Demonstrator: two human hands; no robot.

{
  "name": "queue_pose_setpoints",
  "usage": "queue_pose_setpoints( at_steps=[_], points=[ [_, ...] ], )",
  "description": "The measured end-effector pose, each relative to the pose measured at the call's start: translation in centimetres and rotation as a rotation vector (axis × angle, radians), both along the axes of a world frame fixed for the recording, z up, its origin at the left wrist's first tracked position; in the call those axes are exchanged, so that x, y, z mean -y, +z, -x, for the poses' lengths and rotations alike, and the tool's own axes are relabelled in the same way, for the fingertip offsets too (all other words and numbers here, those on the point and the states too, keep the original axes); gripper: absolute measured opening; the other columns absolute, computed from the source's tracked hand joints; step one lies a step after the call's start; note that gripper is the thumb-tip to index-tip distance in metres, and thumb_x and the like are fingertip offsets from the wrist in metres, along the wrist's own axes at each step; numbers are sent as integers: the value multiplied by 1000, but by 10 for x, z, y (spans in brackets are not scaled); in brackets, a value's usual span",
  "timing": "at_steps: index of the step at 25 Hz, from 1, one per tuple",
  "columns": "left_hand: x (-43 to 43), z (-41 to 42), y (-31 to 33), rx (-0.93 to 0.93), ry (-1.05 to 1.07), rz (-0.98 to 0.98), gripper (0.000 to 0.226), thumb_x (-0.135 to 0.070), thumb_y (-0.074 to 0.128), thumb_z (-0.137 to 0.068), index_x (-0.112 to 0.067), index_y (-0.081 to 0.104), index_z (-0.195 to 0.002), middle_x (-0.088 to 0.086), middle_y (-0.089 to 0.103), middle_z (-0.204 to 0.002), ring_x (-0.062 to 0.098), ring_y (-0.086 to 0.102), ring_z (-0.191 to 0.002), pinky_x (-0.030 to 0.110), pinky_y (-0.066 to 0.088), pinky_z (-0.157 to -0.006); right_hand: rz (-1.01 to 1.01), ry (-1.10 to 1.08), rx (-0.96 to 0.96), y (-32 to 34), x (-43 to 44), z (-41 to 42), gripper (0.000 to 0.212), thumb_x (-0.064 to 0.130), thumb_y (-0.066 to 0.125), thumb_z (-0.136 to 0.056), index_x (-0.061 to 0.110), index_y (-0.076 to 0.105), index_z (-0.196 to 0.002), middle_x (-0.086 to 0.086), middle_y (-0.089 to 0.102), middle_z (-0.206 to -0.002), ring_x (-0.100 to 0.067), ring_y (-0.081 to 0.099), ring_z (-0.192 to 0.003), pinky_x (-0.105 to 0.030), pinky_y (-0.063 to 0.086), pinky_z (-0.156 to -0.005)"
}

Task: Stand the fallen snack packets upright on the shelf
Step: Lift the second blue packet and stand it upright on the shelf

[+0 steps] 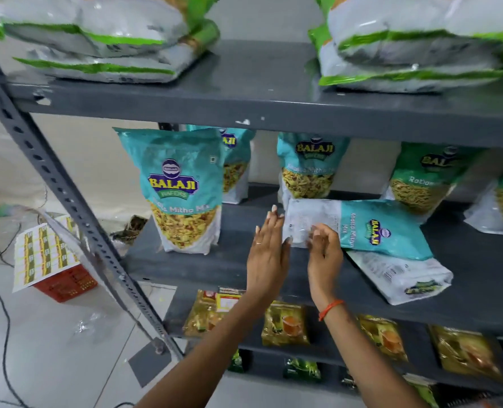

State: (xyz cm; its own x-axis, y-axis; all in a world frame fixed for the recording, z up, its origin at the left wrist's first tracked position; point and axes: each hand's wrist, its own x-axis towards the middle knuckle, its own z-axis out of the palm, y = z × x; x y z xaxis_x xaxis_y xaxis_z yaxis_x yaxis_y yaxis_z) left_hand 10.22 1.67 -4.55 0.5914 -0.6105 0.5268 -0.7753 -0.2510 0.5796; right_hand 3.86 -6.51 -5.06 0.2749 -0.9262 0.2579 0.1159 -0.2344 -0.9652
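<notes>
Your forearms come up from the bottom edge of the view, so you're already right at the job. Both hands are on the fallen teal packet (359, 226), which lies flat across the middle shelf (203, 266), printed side up, its white bottom end pointing left toward you and its top end toward the right.

Your right hand (324, 248) has its fingers curled and pinching the white end's near corner, so it's gripping that packet. Your left hand (266, 245) is flat and open, fingers straight, just beside the same end, touching the edge at most, holding nothing.

I'd say you're at the start of the lift on this one, not upright yet. Next move probably wants the left hand to take the far side of that white end, then swing the packet up so the white base sits on the shelf, like the standing teal packet (182, 189) near the shelf's left front edge.

Watch the second fallen packet (403, 275): it's lying at the front edge with the teal one resting partly on it, so it could slide off. Behind, toward the back edge, more packets stand upright, including a green one (424, 178).
</notes>
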Motion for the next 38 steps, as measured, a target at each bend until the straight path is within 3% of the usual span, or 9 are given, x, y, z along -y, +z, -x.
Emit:
queue_pose_setpoints(
  at_steps=[3, 6, 15, 20, 23, 25, 29, 33, 38],
  points=[
    [43, 27, -8, -33, -85, -125, 48, -28, 32, -95, -11, 35, -139, 7, 27, -154, 18, 24, -142, 35, 17, -117, -284, -37, 27, -22, 33, 38, 17, 15, 45, -96, 10, 60, -100, -4, 63, -92, -18, 58, -82, -29, 51, -74],
    [81, 46, -11, -57, -179, -270, 44, -21, 42, -95, -9, 40, -137, 9, 35, -150, 22, 30, -140, 36, 15, -118, -482, 18, 50, -26, 57, 65, 25, 4, 40, -95, 16, 58, -84, 0, 61, -81, -12, 57, -72, -13, 52, -56],
    [91, 62, -1, 49, -39, -263, 36, -3, 51, -91, -3, 52, -127, 17, 55, -133, 31, 50, -126, 36, 33, -110, -789, 145, 154, -24, 79, 71, 27, -3, 39, -94, 14, 55, -81, -3, 59, -80, -11, 58, -71, -11, 53, -55],
    [69, 66, -5, -52, 12, -208, 37, -15, 53, -92, -4, 52, -127, 16, 55, -134, 33, 50, -125, 40, 40, -105, -837, 149, 174, -22, 80, 64, 23, -2, 40, -94, 11, 59, -90, -3, 62, -81, -8, 62, -68, -12, 55, -56],
    [66, 63, -3, -63, -37, -262, 42, -16, 44, -97, -9, 40, -137, 10, 39, -148, 25, 34, -138, 34, 30, -112, -832, 129, 187, -20, 75, 62, 22, 0, 42, -94, 13, 59, -87, -5, 64, -88, -11, 62, -73, -20, 54, -67],
    [67, 60, -7, -66, -50, -271, 43, -18, 42, -97, -11, 36, -139, 7, 34, -150, 22, 29, -140, 31, 25, -114, -824, 130, 188, -20, 73, 63, 19, 1, 42, -95, 8, 59, -100, -10, 64, -101, -14, 61, -79, -25, 51, -76],
    [70, 60, -9, -112, -22, -212, 41, -19, 48, -94, -9, 45, -133, 10, 45, -144, 26, 38, -135, 35, 32, -110, -810, 126, 174, -17, 74, 67, 20, 1, 41, -95, 6, 55, -108, -15, 60, -111, -16, 61, -82, -31, 50, -84],
    [74, 54, -19, -9, -23, -165, 26, -11, 56, -89, -5, 60, -114, 11, 54, -136, 29, 51, -125, 38, 37, -106, -802, 123, 159, -18, 72, 69, 24, 2, 40, -95, 3, 55, -113, -17, 60, -113, -20, 62, -90, -35, 47, -95],
    [74, 49, -35, 123, -54, -171, 25, -2, 65, -81, -7, 63, -106, 11, 59, -131, 24, 56, -120, 40, 30, -107, -787, 106, 151, -18, 71, 68, 20, 1, 41, -95, 12, 58, -94, -11, 62, -101, -14, 62, -82, -31, 51, -86]
  ],
)
